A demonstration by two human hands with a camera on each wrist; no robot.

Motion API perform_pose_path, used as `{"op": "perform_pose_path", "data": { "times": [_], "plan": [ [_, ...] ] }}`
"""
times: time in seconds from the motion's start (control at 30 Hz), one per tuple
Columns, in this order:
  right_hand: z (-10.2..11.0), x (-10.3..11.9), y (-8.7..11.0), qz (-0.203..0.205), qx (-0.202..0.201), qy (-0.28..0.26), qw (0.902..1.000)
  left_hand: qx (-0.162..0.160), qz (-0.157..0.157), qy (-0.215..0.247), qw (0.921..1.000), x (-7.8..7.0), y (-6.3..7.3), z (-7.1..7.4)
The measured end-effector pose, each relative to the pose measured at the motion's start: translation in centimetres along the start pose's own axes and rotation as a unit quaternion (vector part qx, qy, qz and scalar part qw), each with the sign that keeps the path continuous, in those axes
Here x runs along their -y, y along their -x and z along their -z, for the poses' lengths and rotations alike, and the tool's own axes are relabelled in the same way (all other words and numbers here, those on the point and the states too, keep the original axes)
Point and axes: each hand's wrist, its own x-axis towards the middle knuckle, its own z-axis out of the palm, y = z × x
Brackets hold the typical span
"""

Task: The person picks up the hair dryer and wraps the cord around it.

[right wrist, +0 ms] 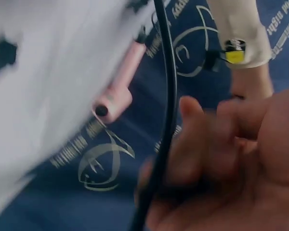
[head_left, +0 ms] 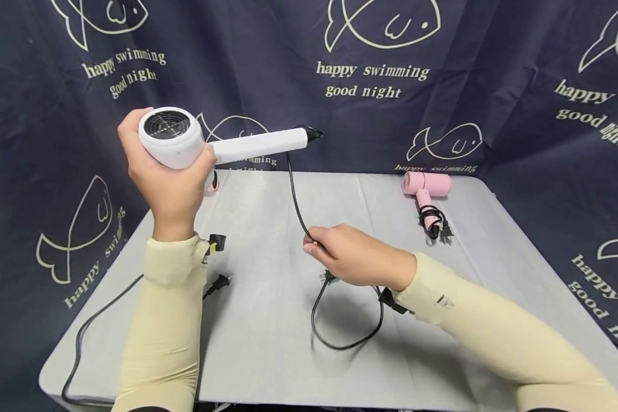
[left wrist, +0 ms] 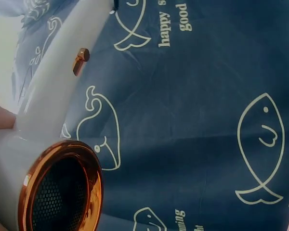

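Observation:
A white hair dryer (head_left: pixel 221 151) is held up above the table's far left by my left hand (head_left: pixel 159 180), its fingers and thumb wrapped around the body. Its handle points right, and the dark round grille faces the head camera. The left wrist view shows a copper-coloured ring (left wrist: pixel 97 192) around the mesh opening and a copper switch (left wrist: pixel 80 61) on the handle. My right hand (head_left: pixel 357 254) pinches the black cord (head_left: pixel 293 189) hanging from the handle's end. Below that hand the cord makes a loose loop (head_left: pixel 346 347), and a plug (head_left: pixel 327 277) shows just under the fingers.
A pink hair dryer (head_left: pixel 434 184) with its cord bundled at the handle lies at the table's back right. Another pink item (head_left: pixel 213 184) is mostly hidden behind the left hand. A black plug (head_left: pixel 219 283) and a cord (head_left: pixel 81 337) lie at left. Dark curtain surrounds the table (head_left: pixel 268 343).

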Motion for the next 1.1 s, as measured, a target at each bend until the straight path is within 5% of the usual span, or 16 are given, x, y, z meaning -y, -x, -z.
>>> {"op": "perform_pose_path", "data": {
  "times": [0.1,0.23,0.4,0.5,0.77,0.93,1.1],
  "plan": [
    [1.6,0.9,0.5,0.040,-0.084,0.072,0.9931,0.015,-0.007,-0.033,0.9993,-0.1,0.3,-0.2],
    [4.4,1.5,0.3,0.105,-0.188,0.130,0.9677,0.042,0.001,-0.047,0.9980,-0.3,0.4,-0.1],
    [7.8,1.1,-0.3,0.175,-0.307,0.168,0.9204,0.091,0.009,-0.005,0.9958,-0.3,0.5,0.0],
    [9.2,0.6,-0.8,0.178,-0.342,0.153,0.9099,0.124,0.005,0.033,0.9917,-0.1,0.5,0.2],
    [10.3,-2.6,-1.9,0.103,-0.349,0.125,0.9232,0.190,-0.018,0.120,0.9742,0.4,0.4,0.4],
    [9.1,-4.5,-3.0,0.057,-0.304,0.112,0.9442,0.190,-0.011,0.170,0.9670,0.1,0.3,0.6],
    [6.4,-4.9,-3.7,0.059,-0.238,0.080,0.9662,0.163,0.009,0.203,0.9655,-0.4,0.3,0.7]
  ]
}}
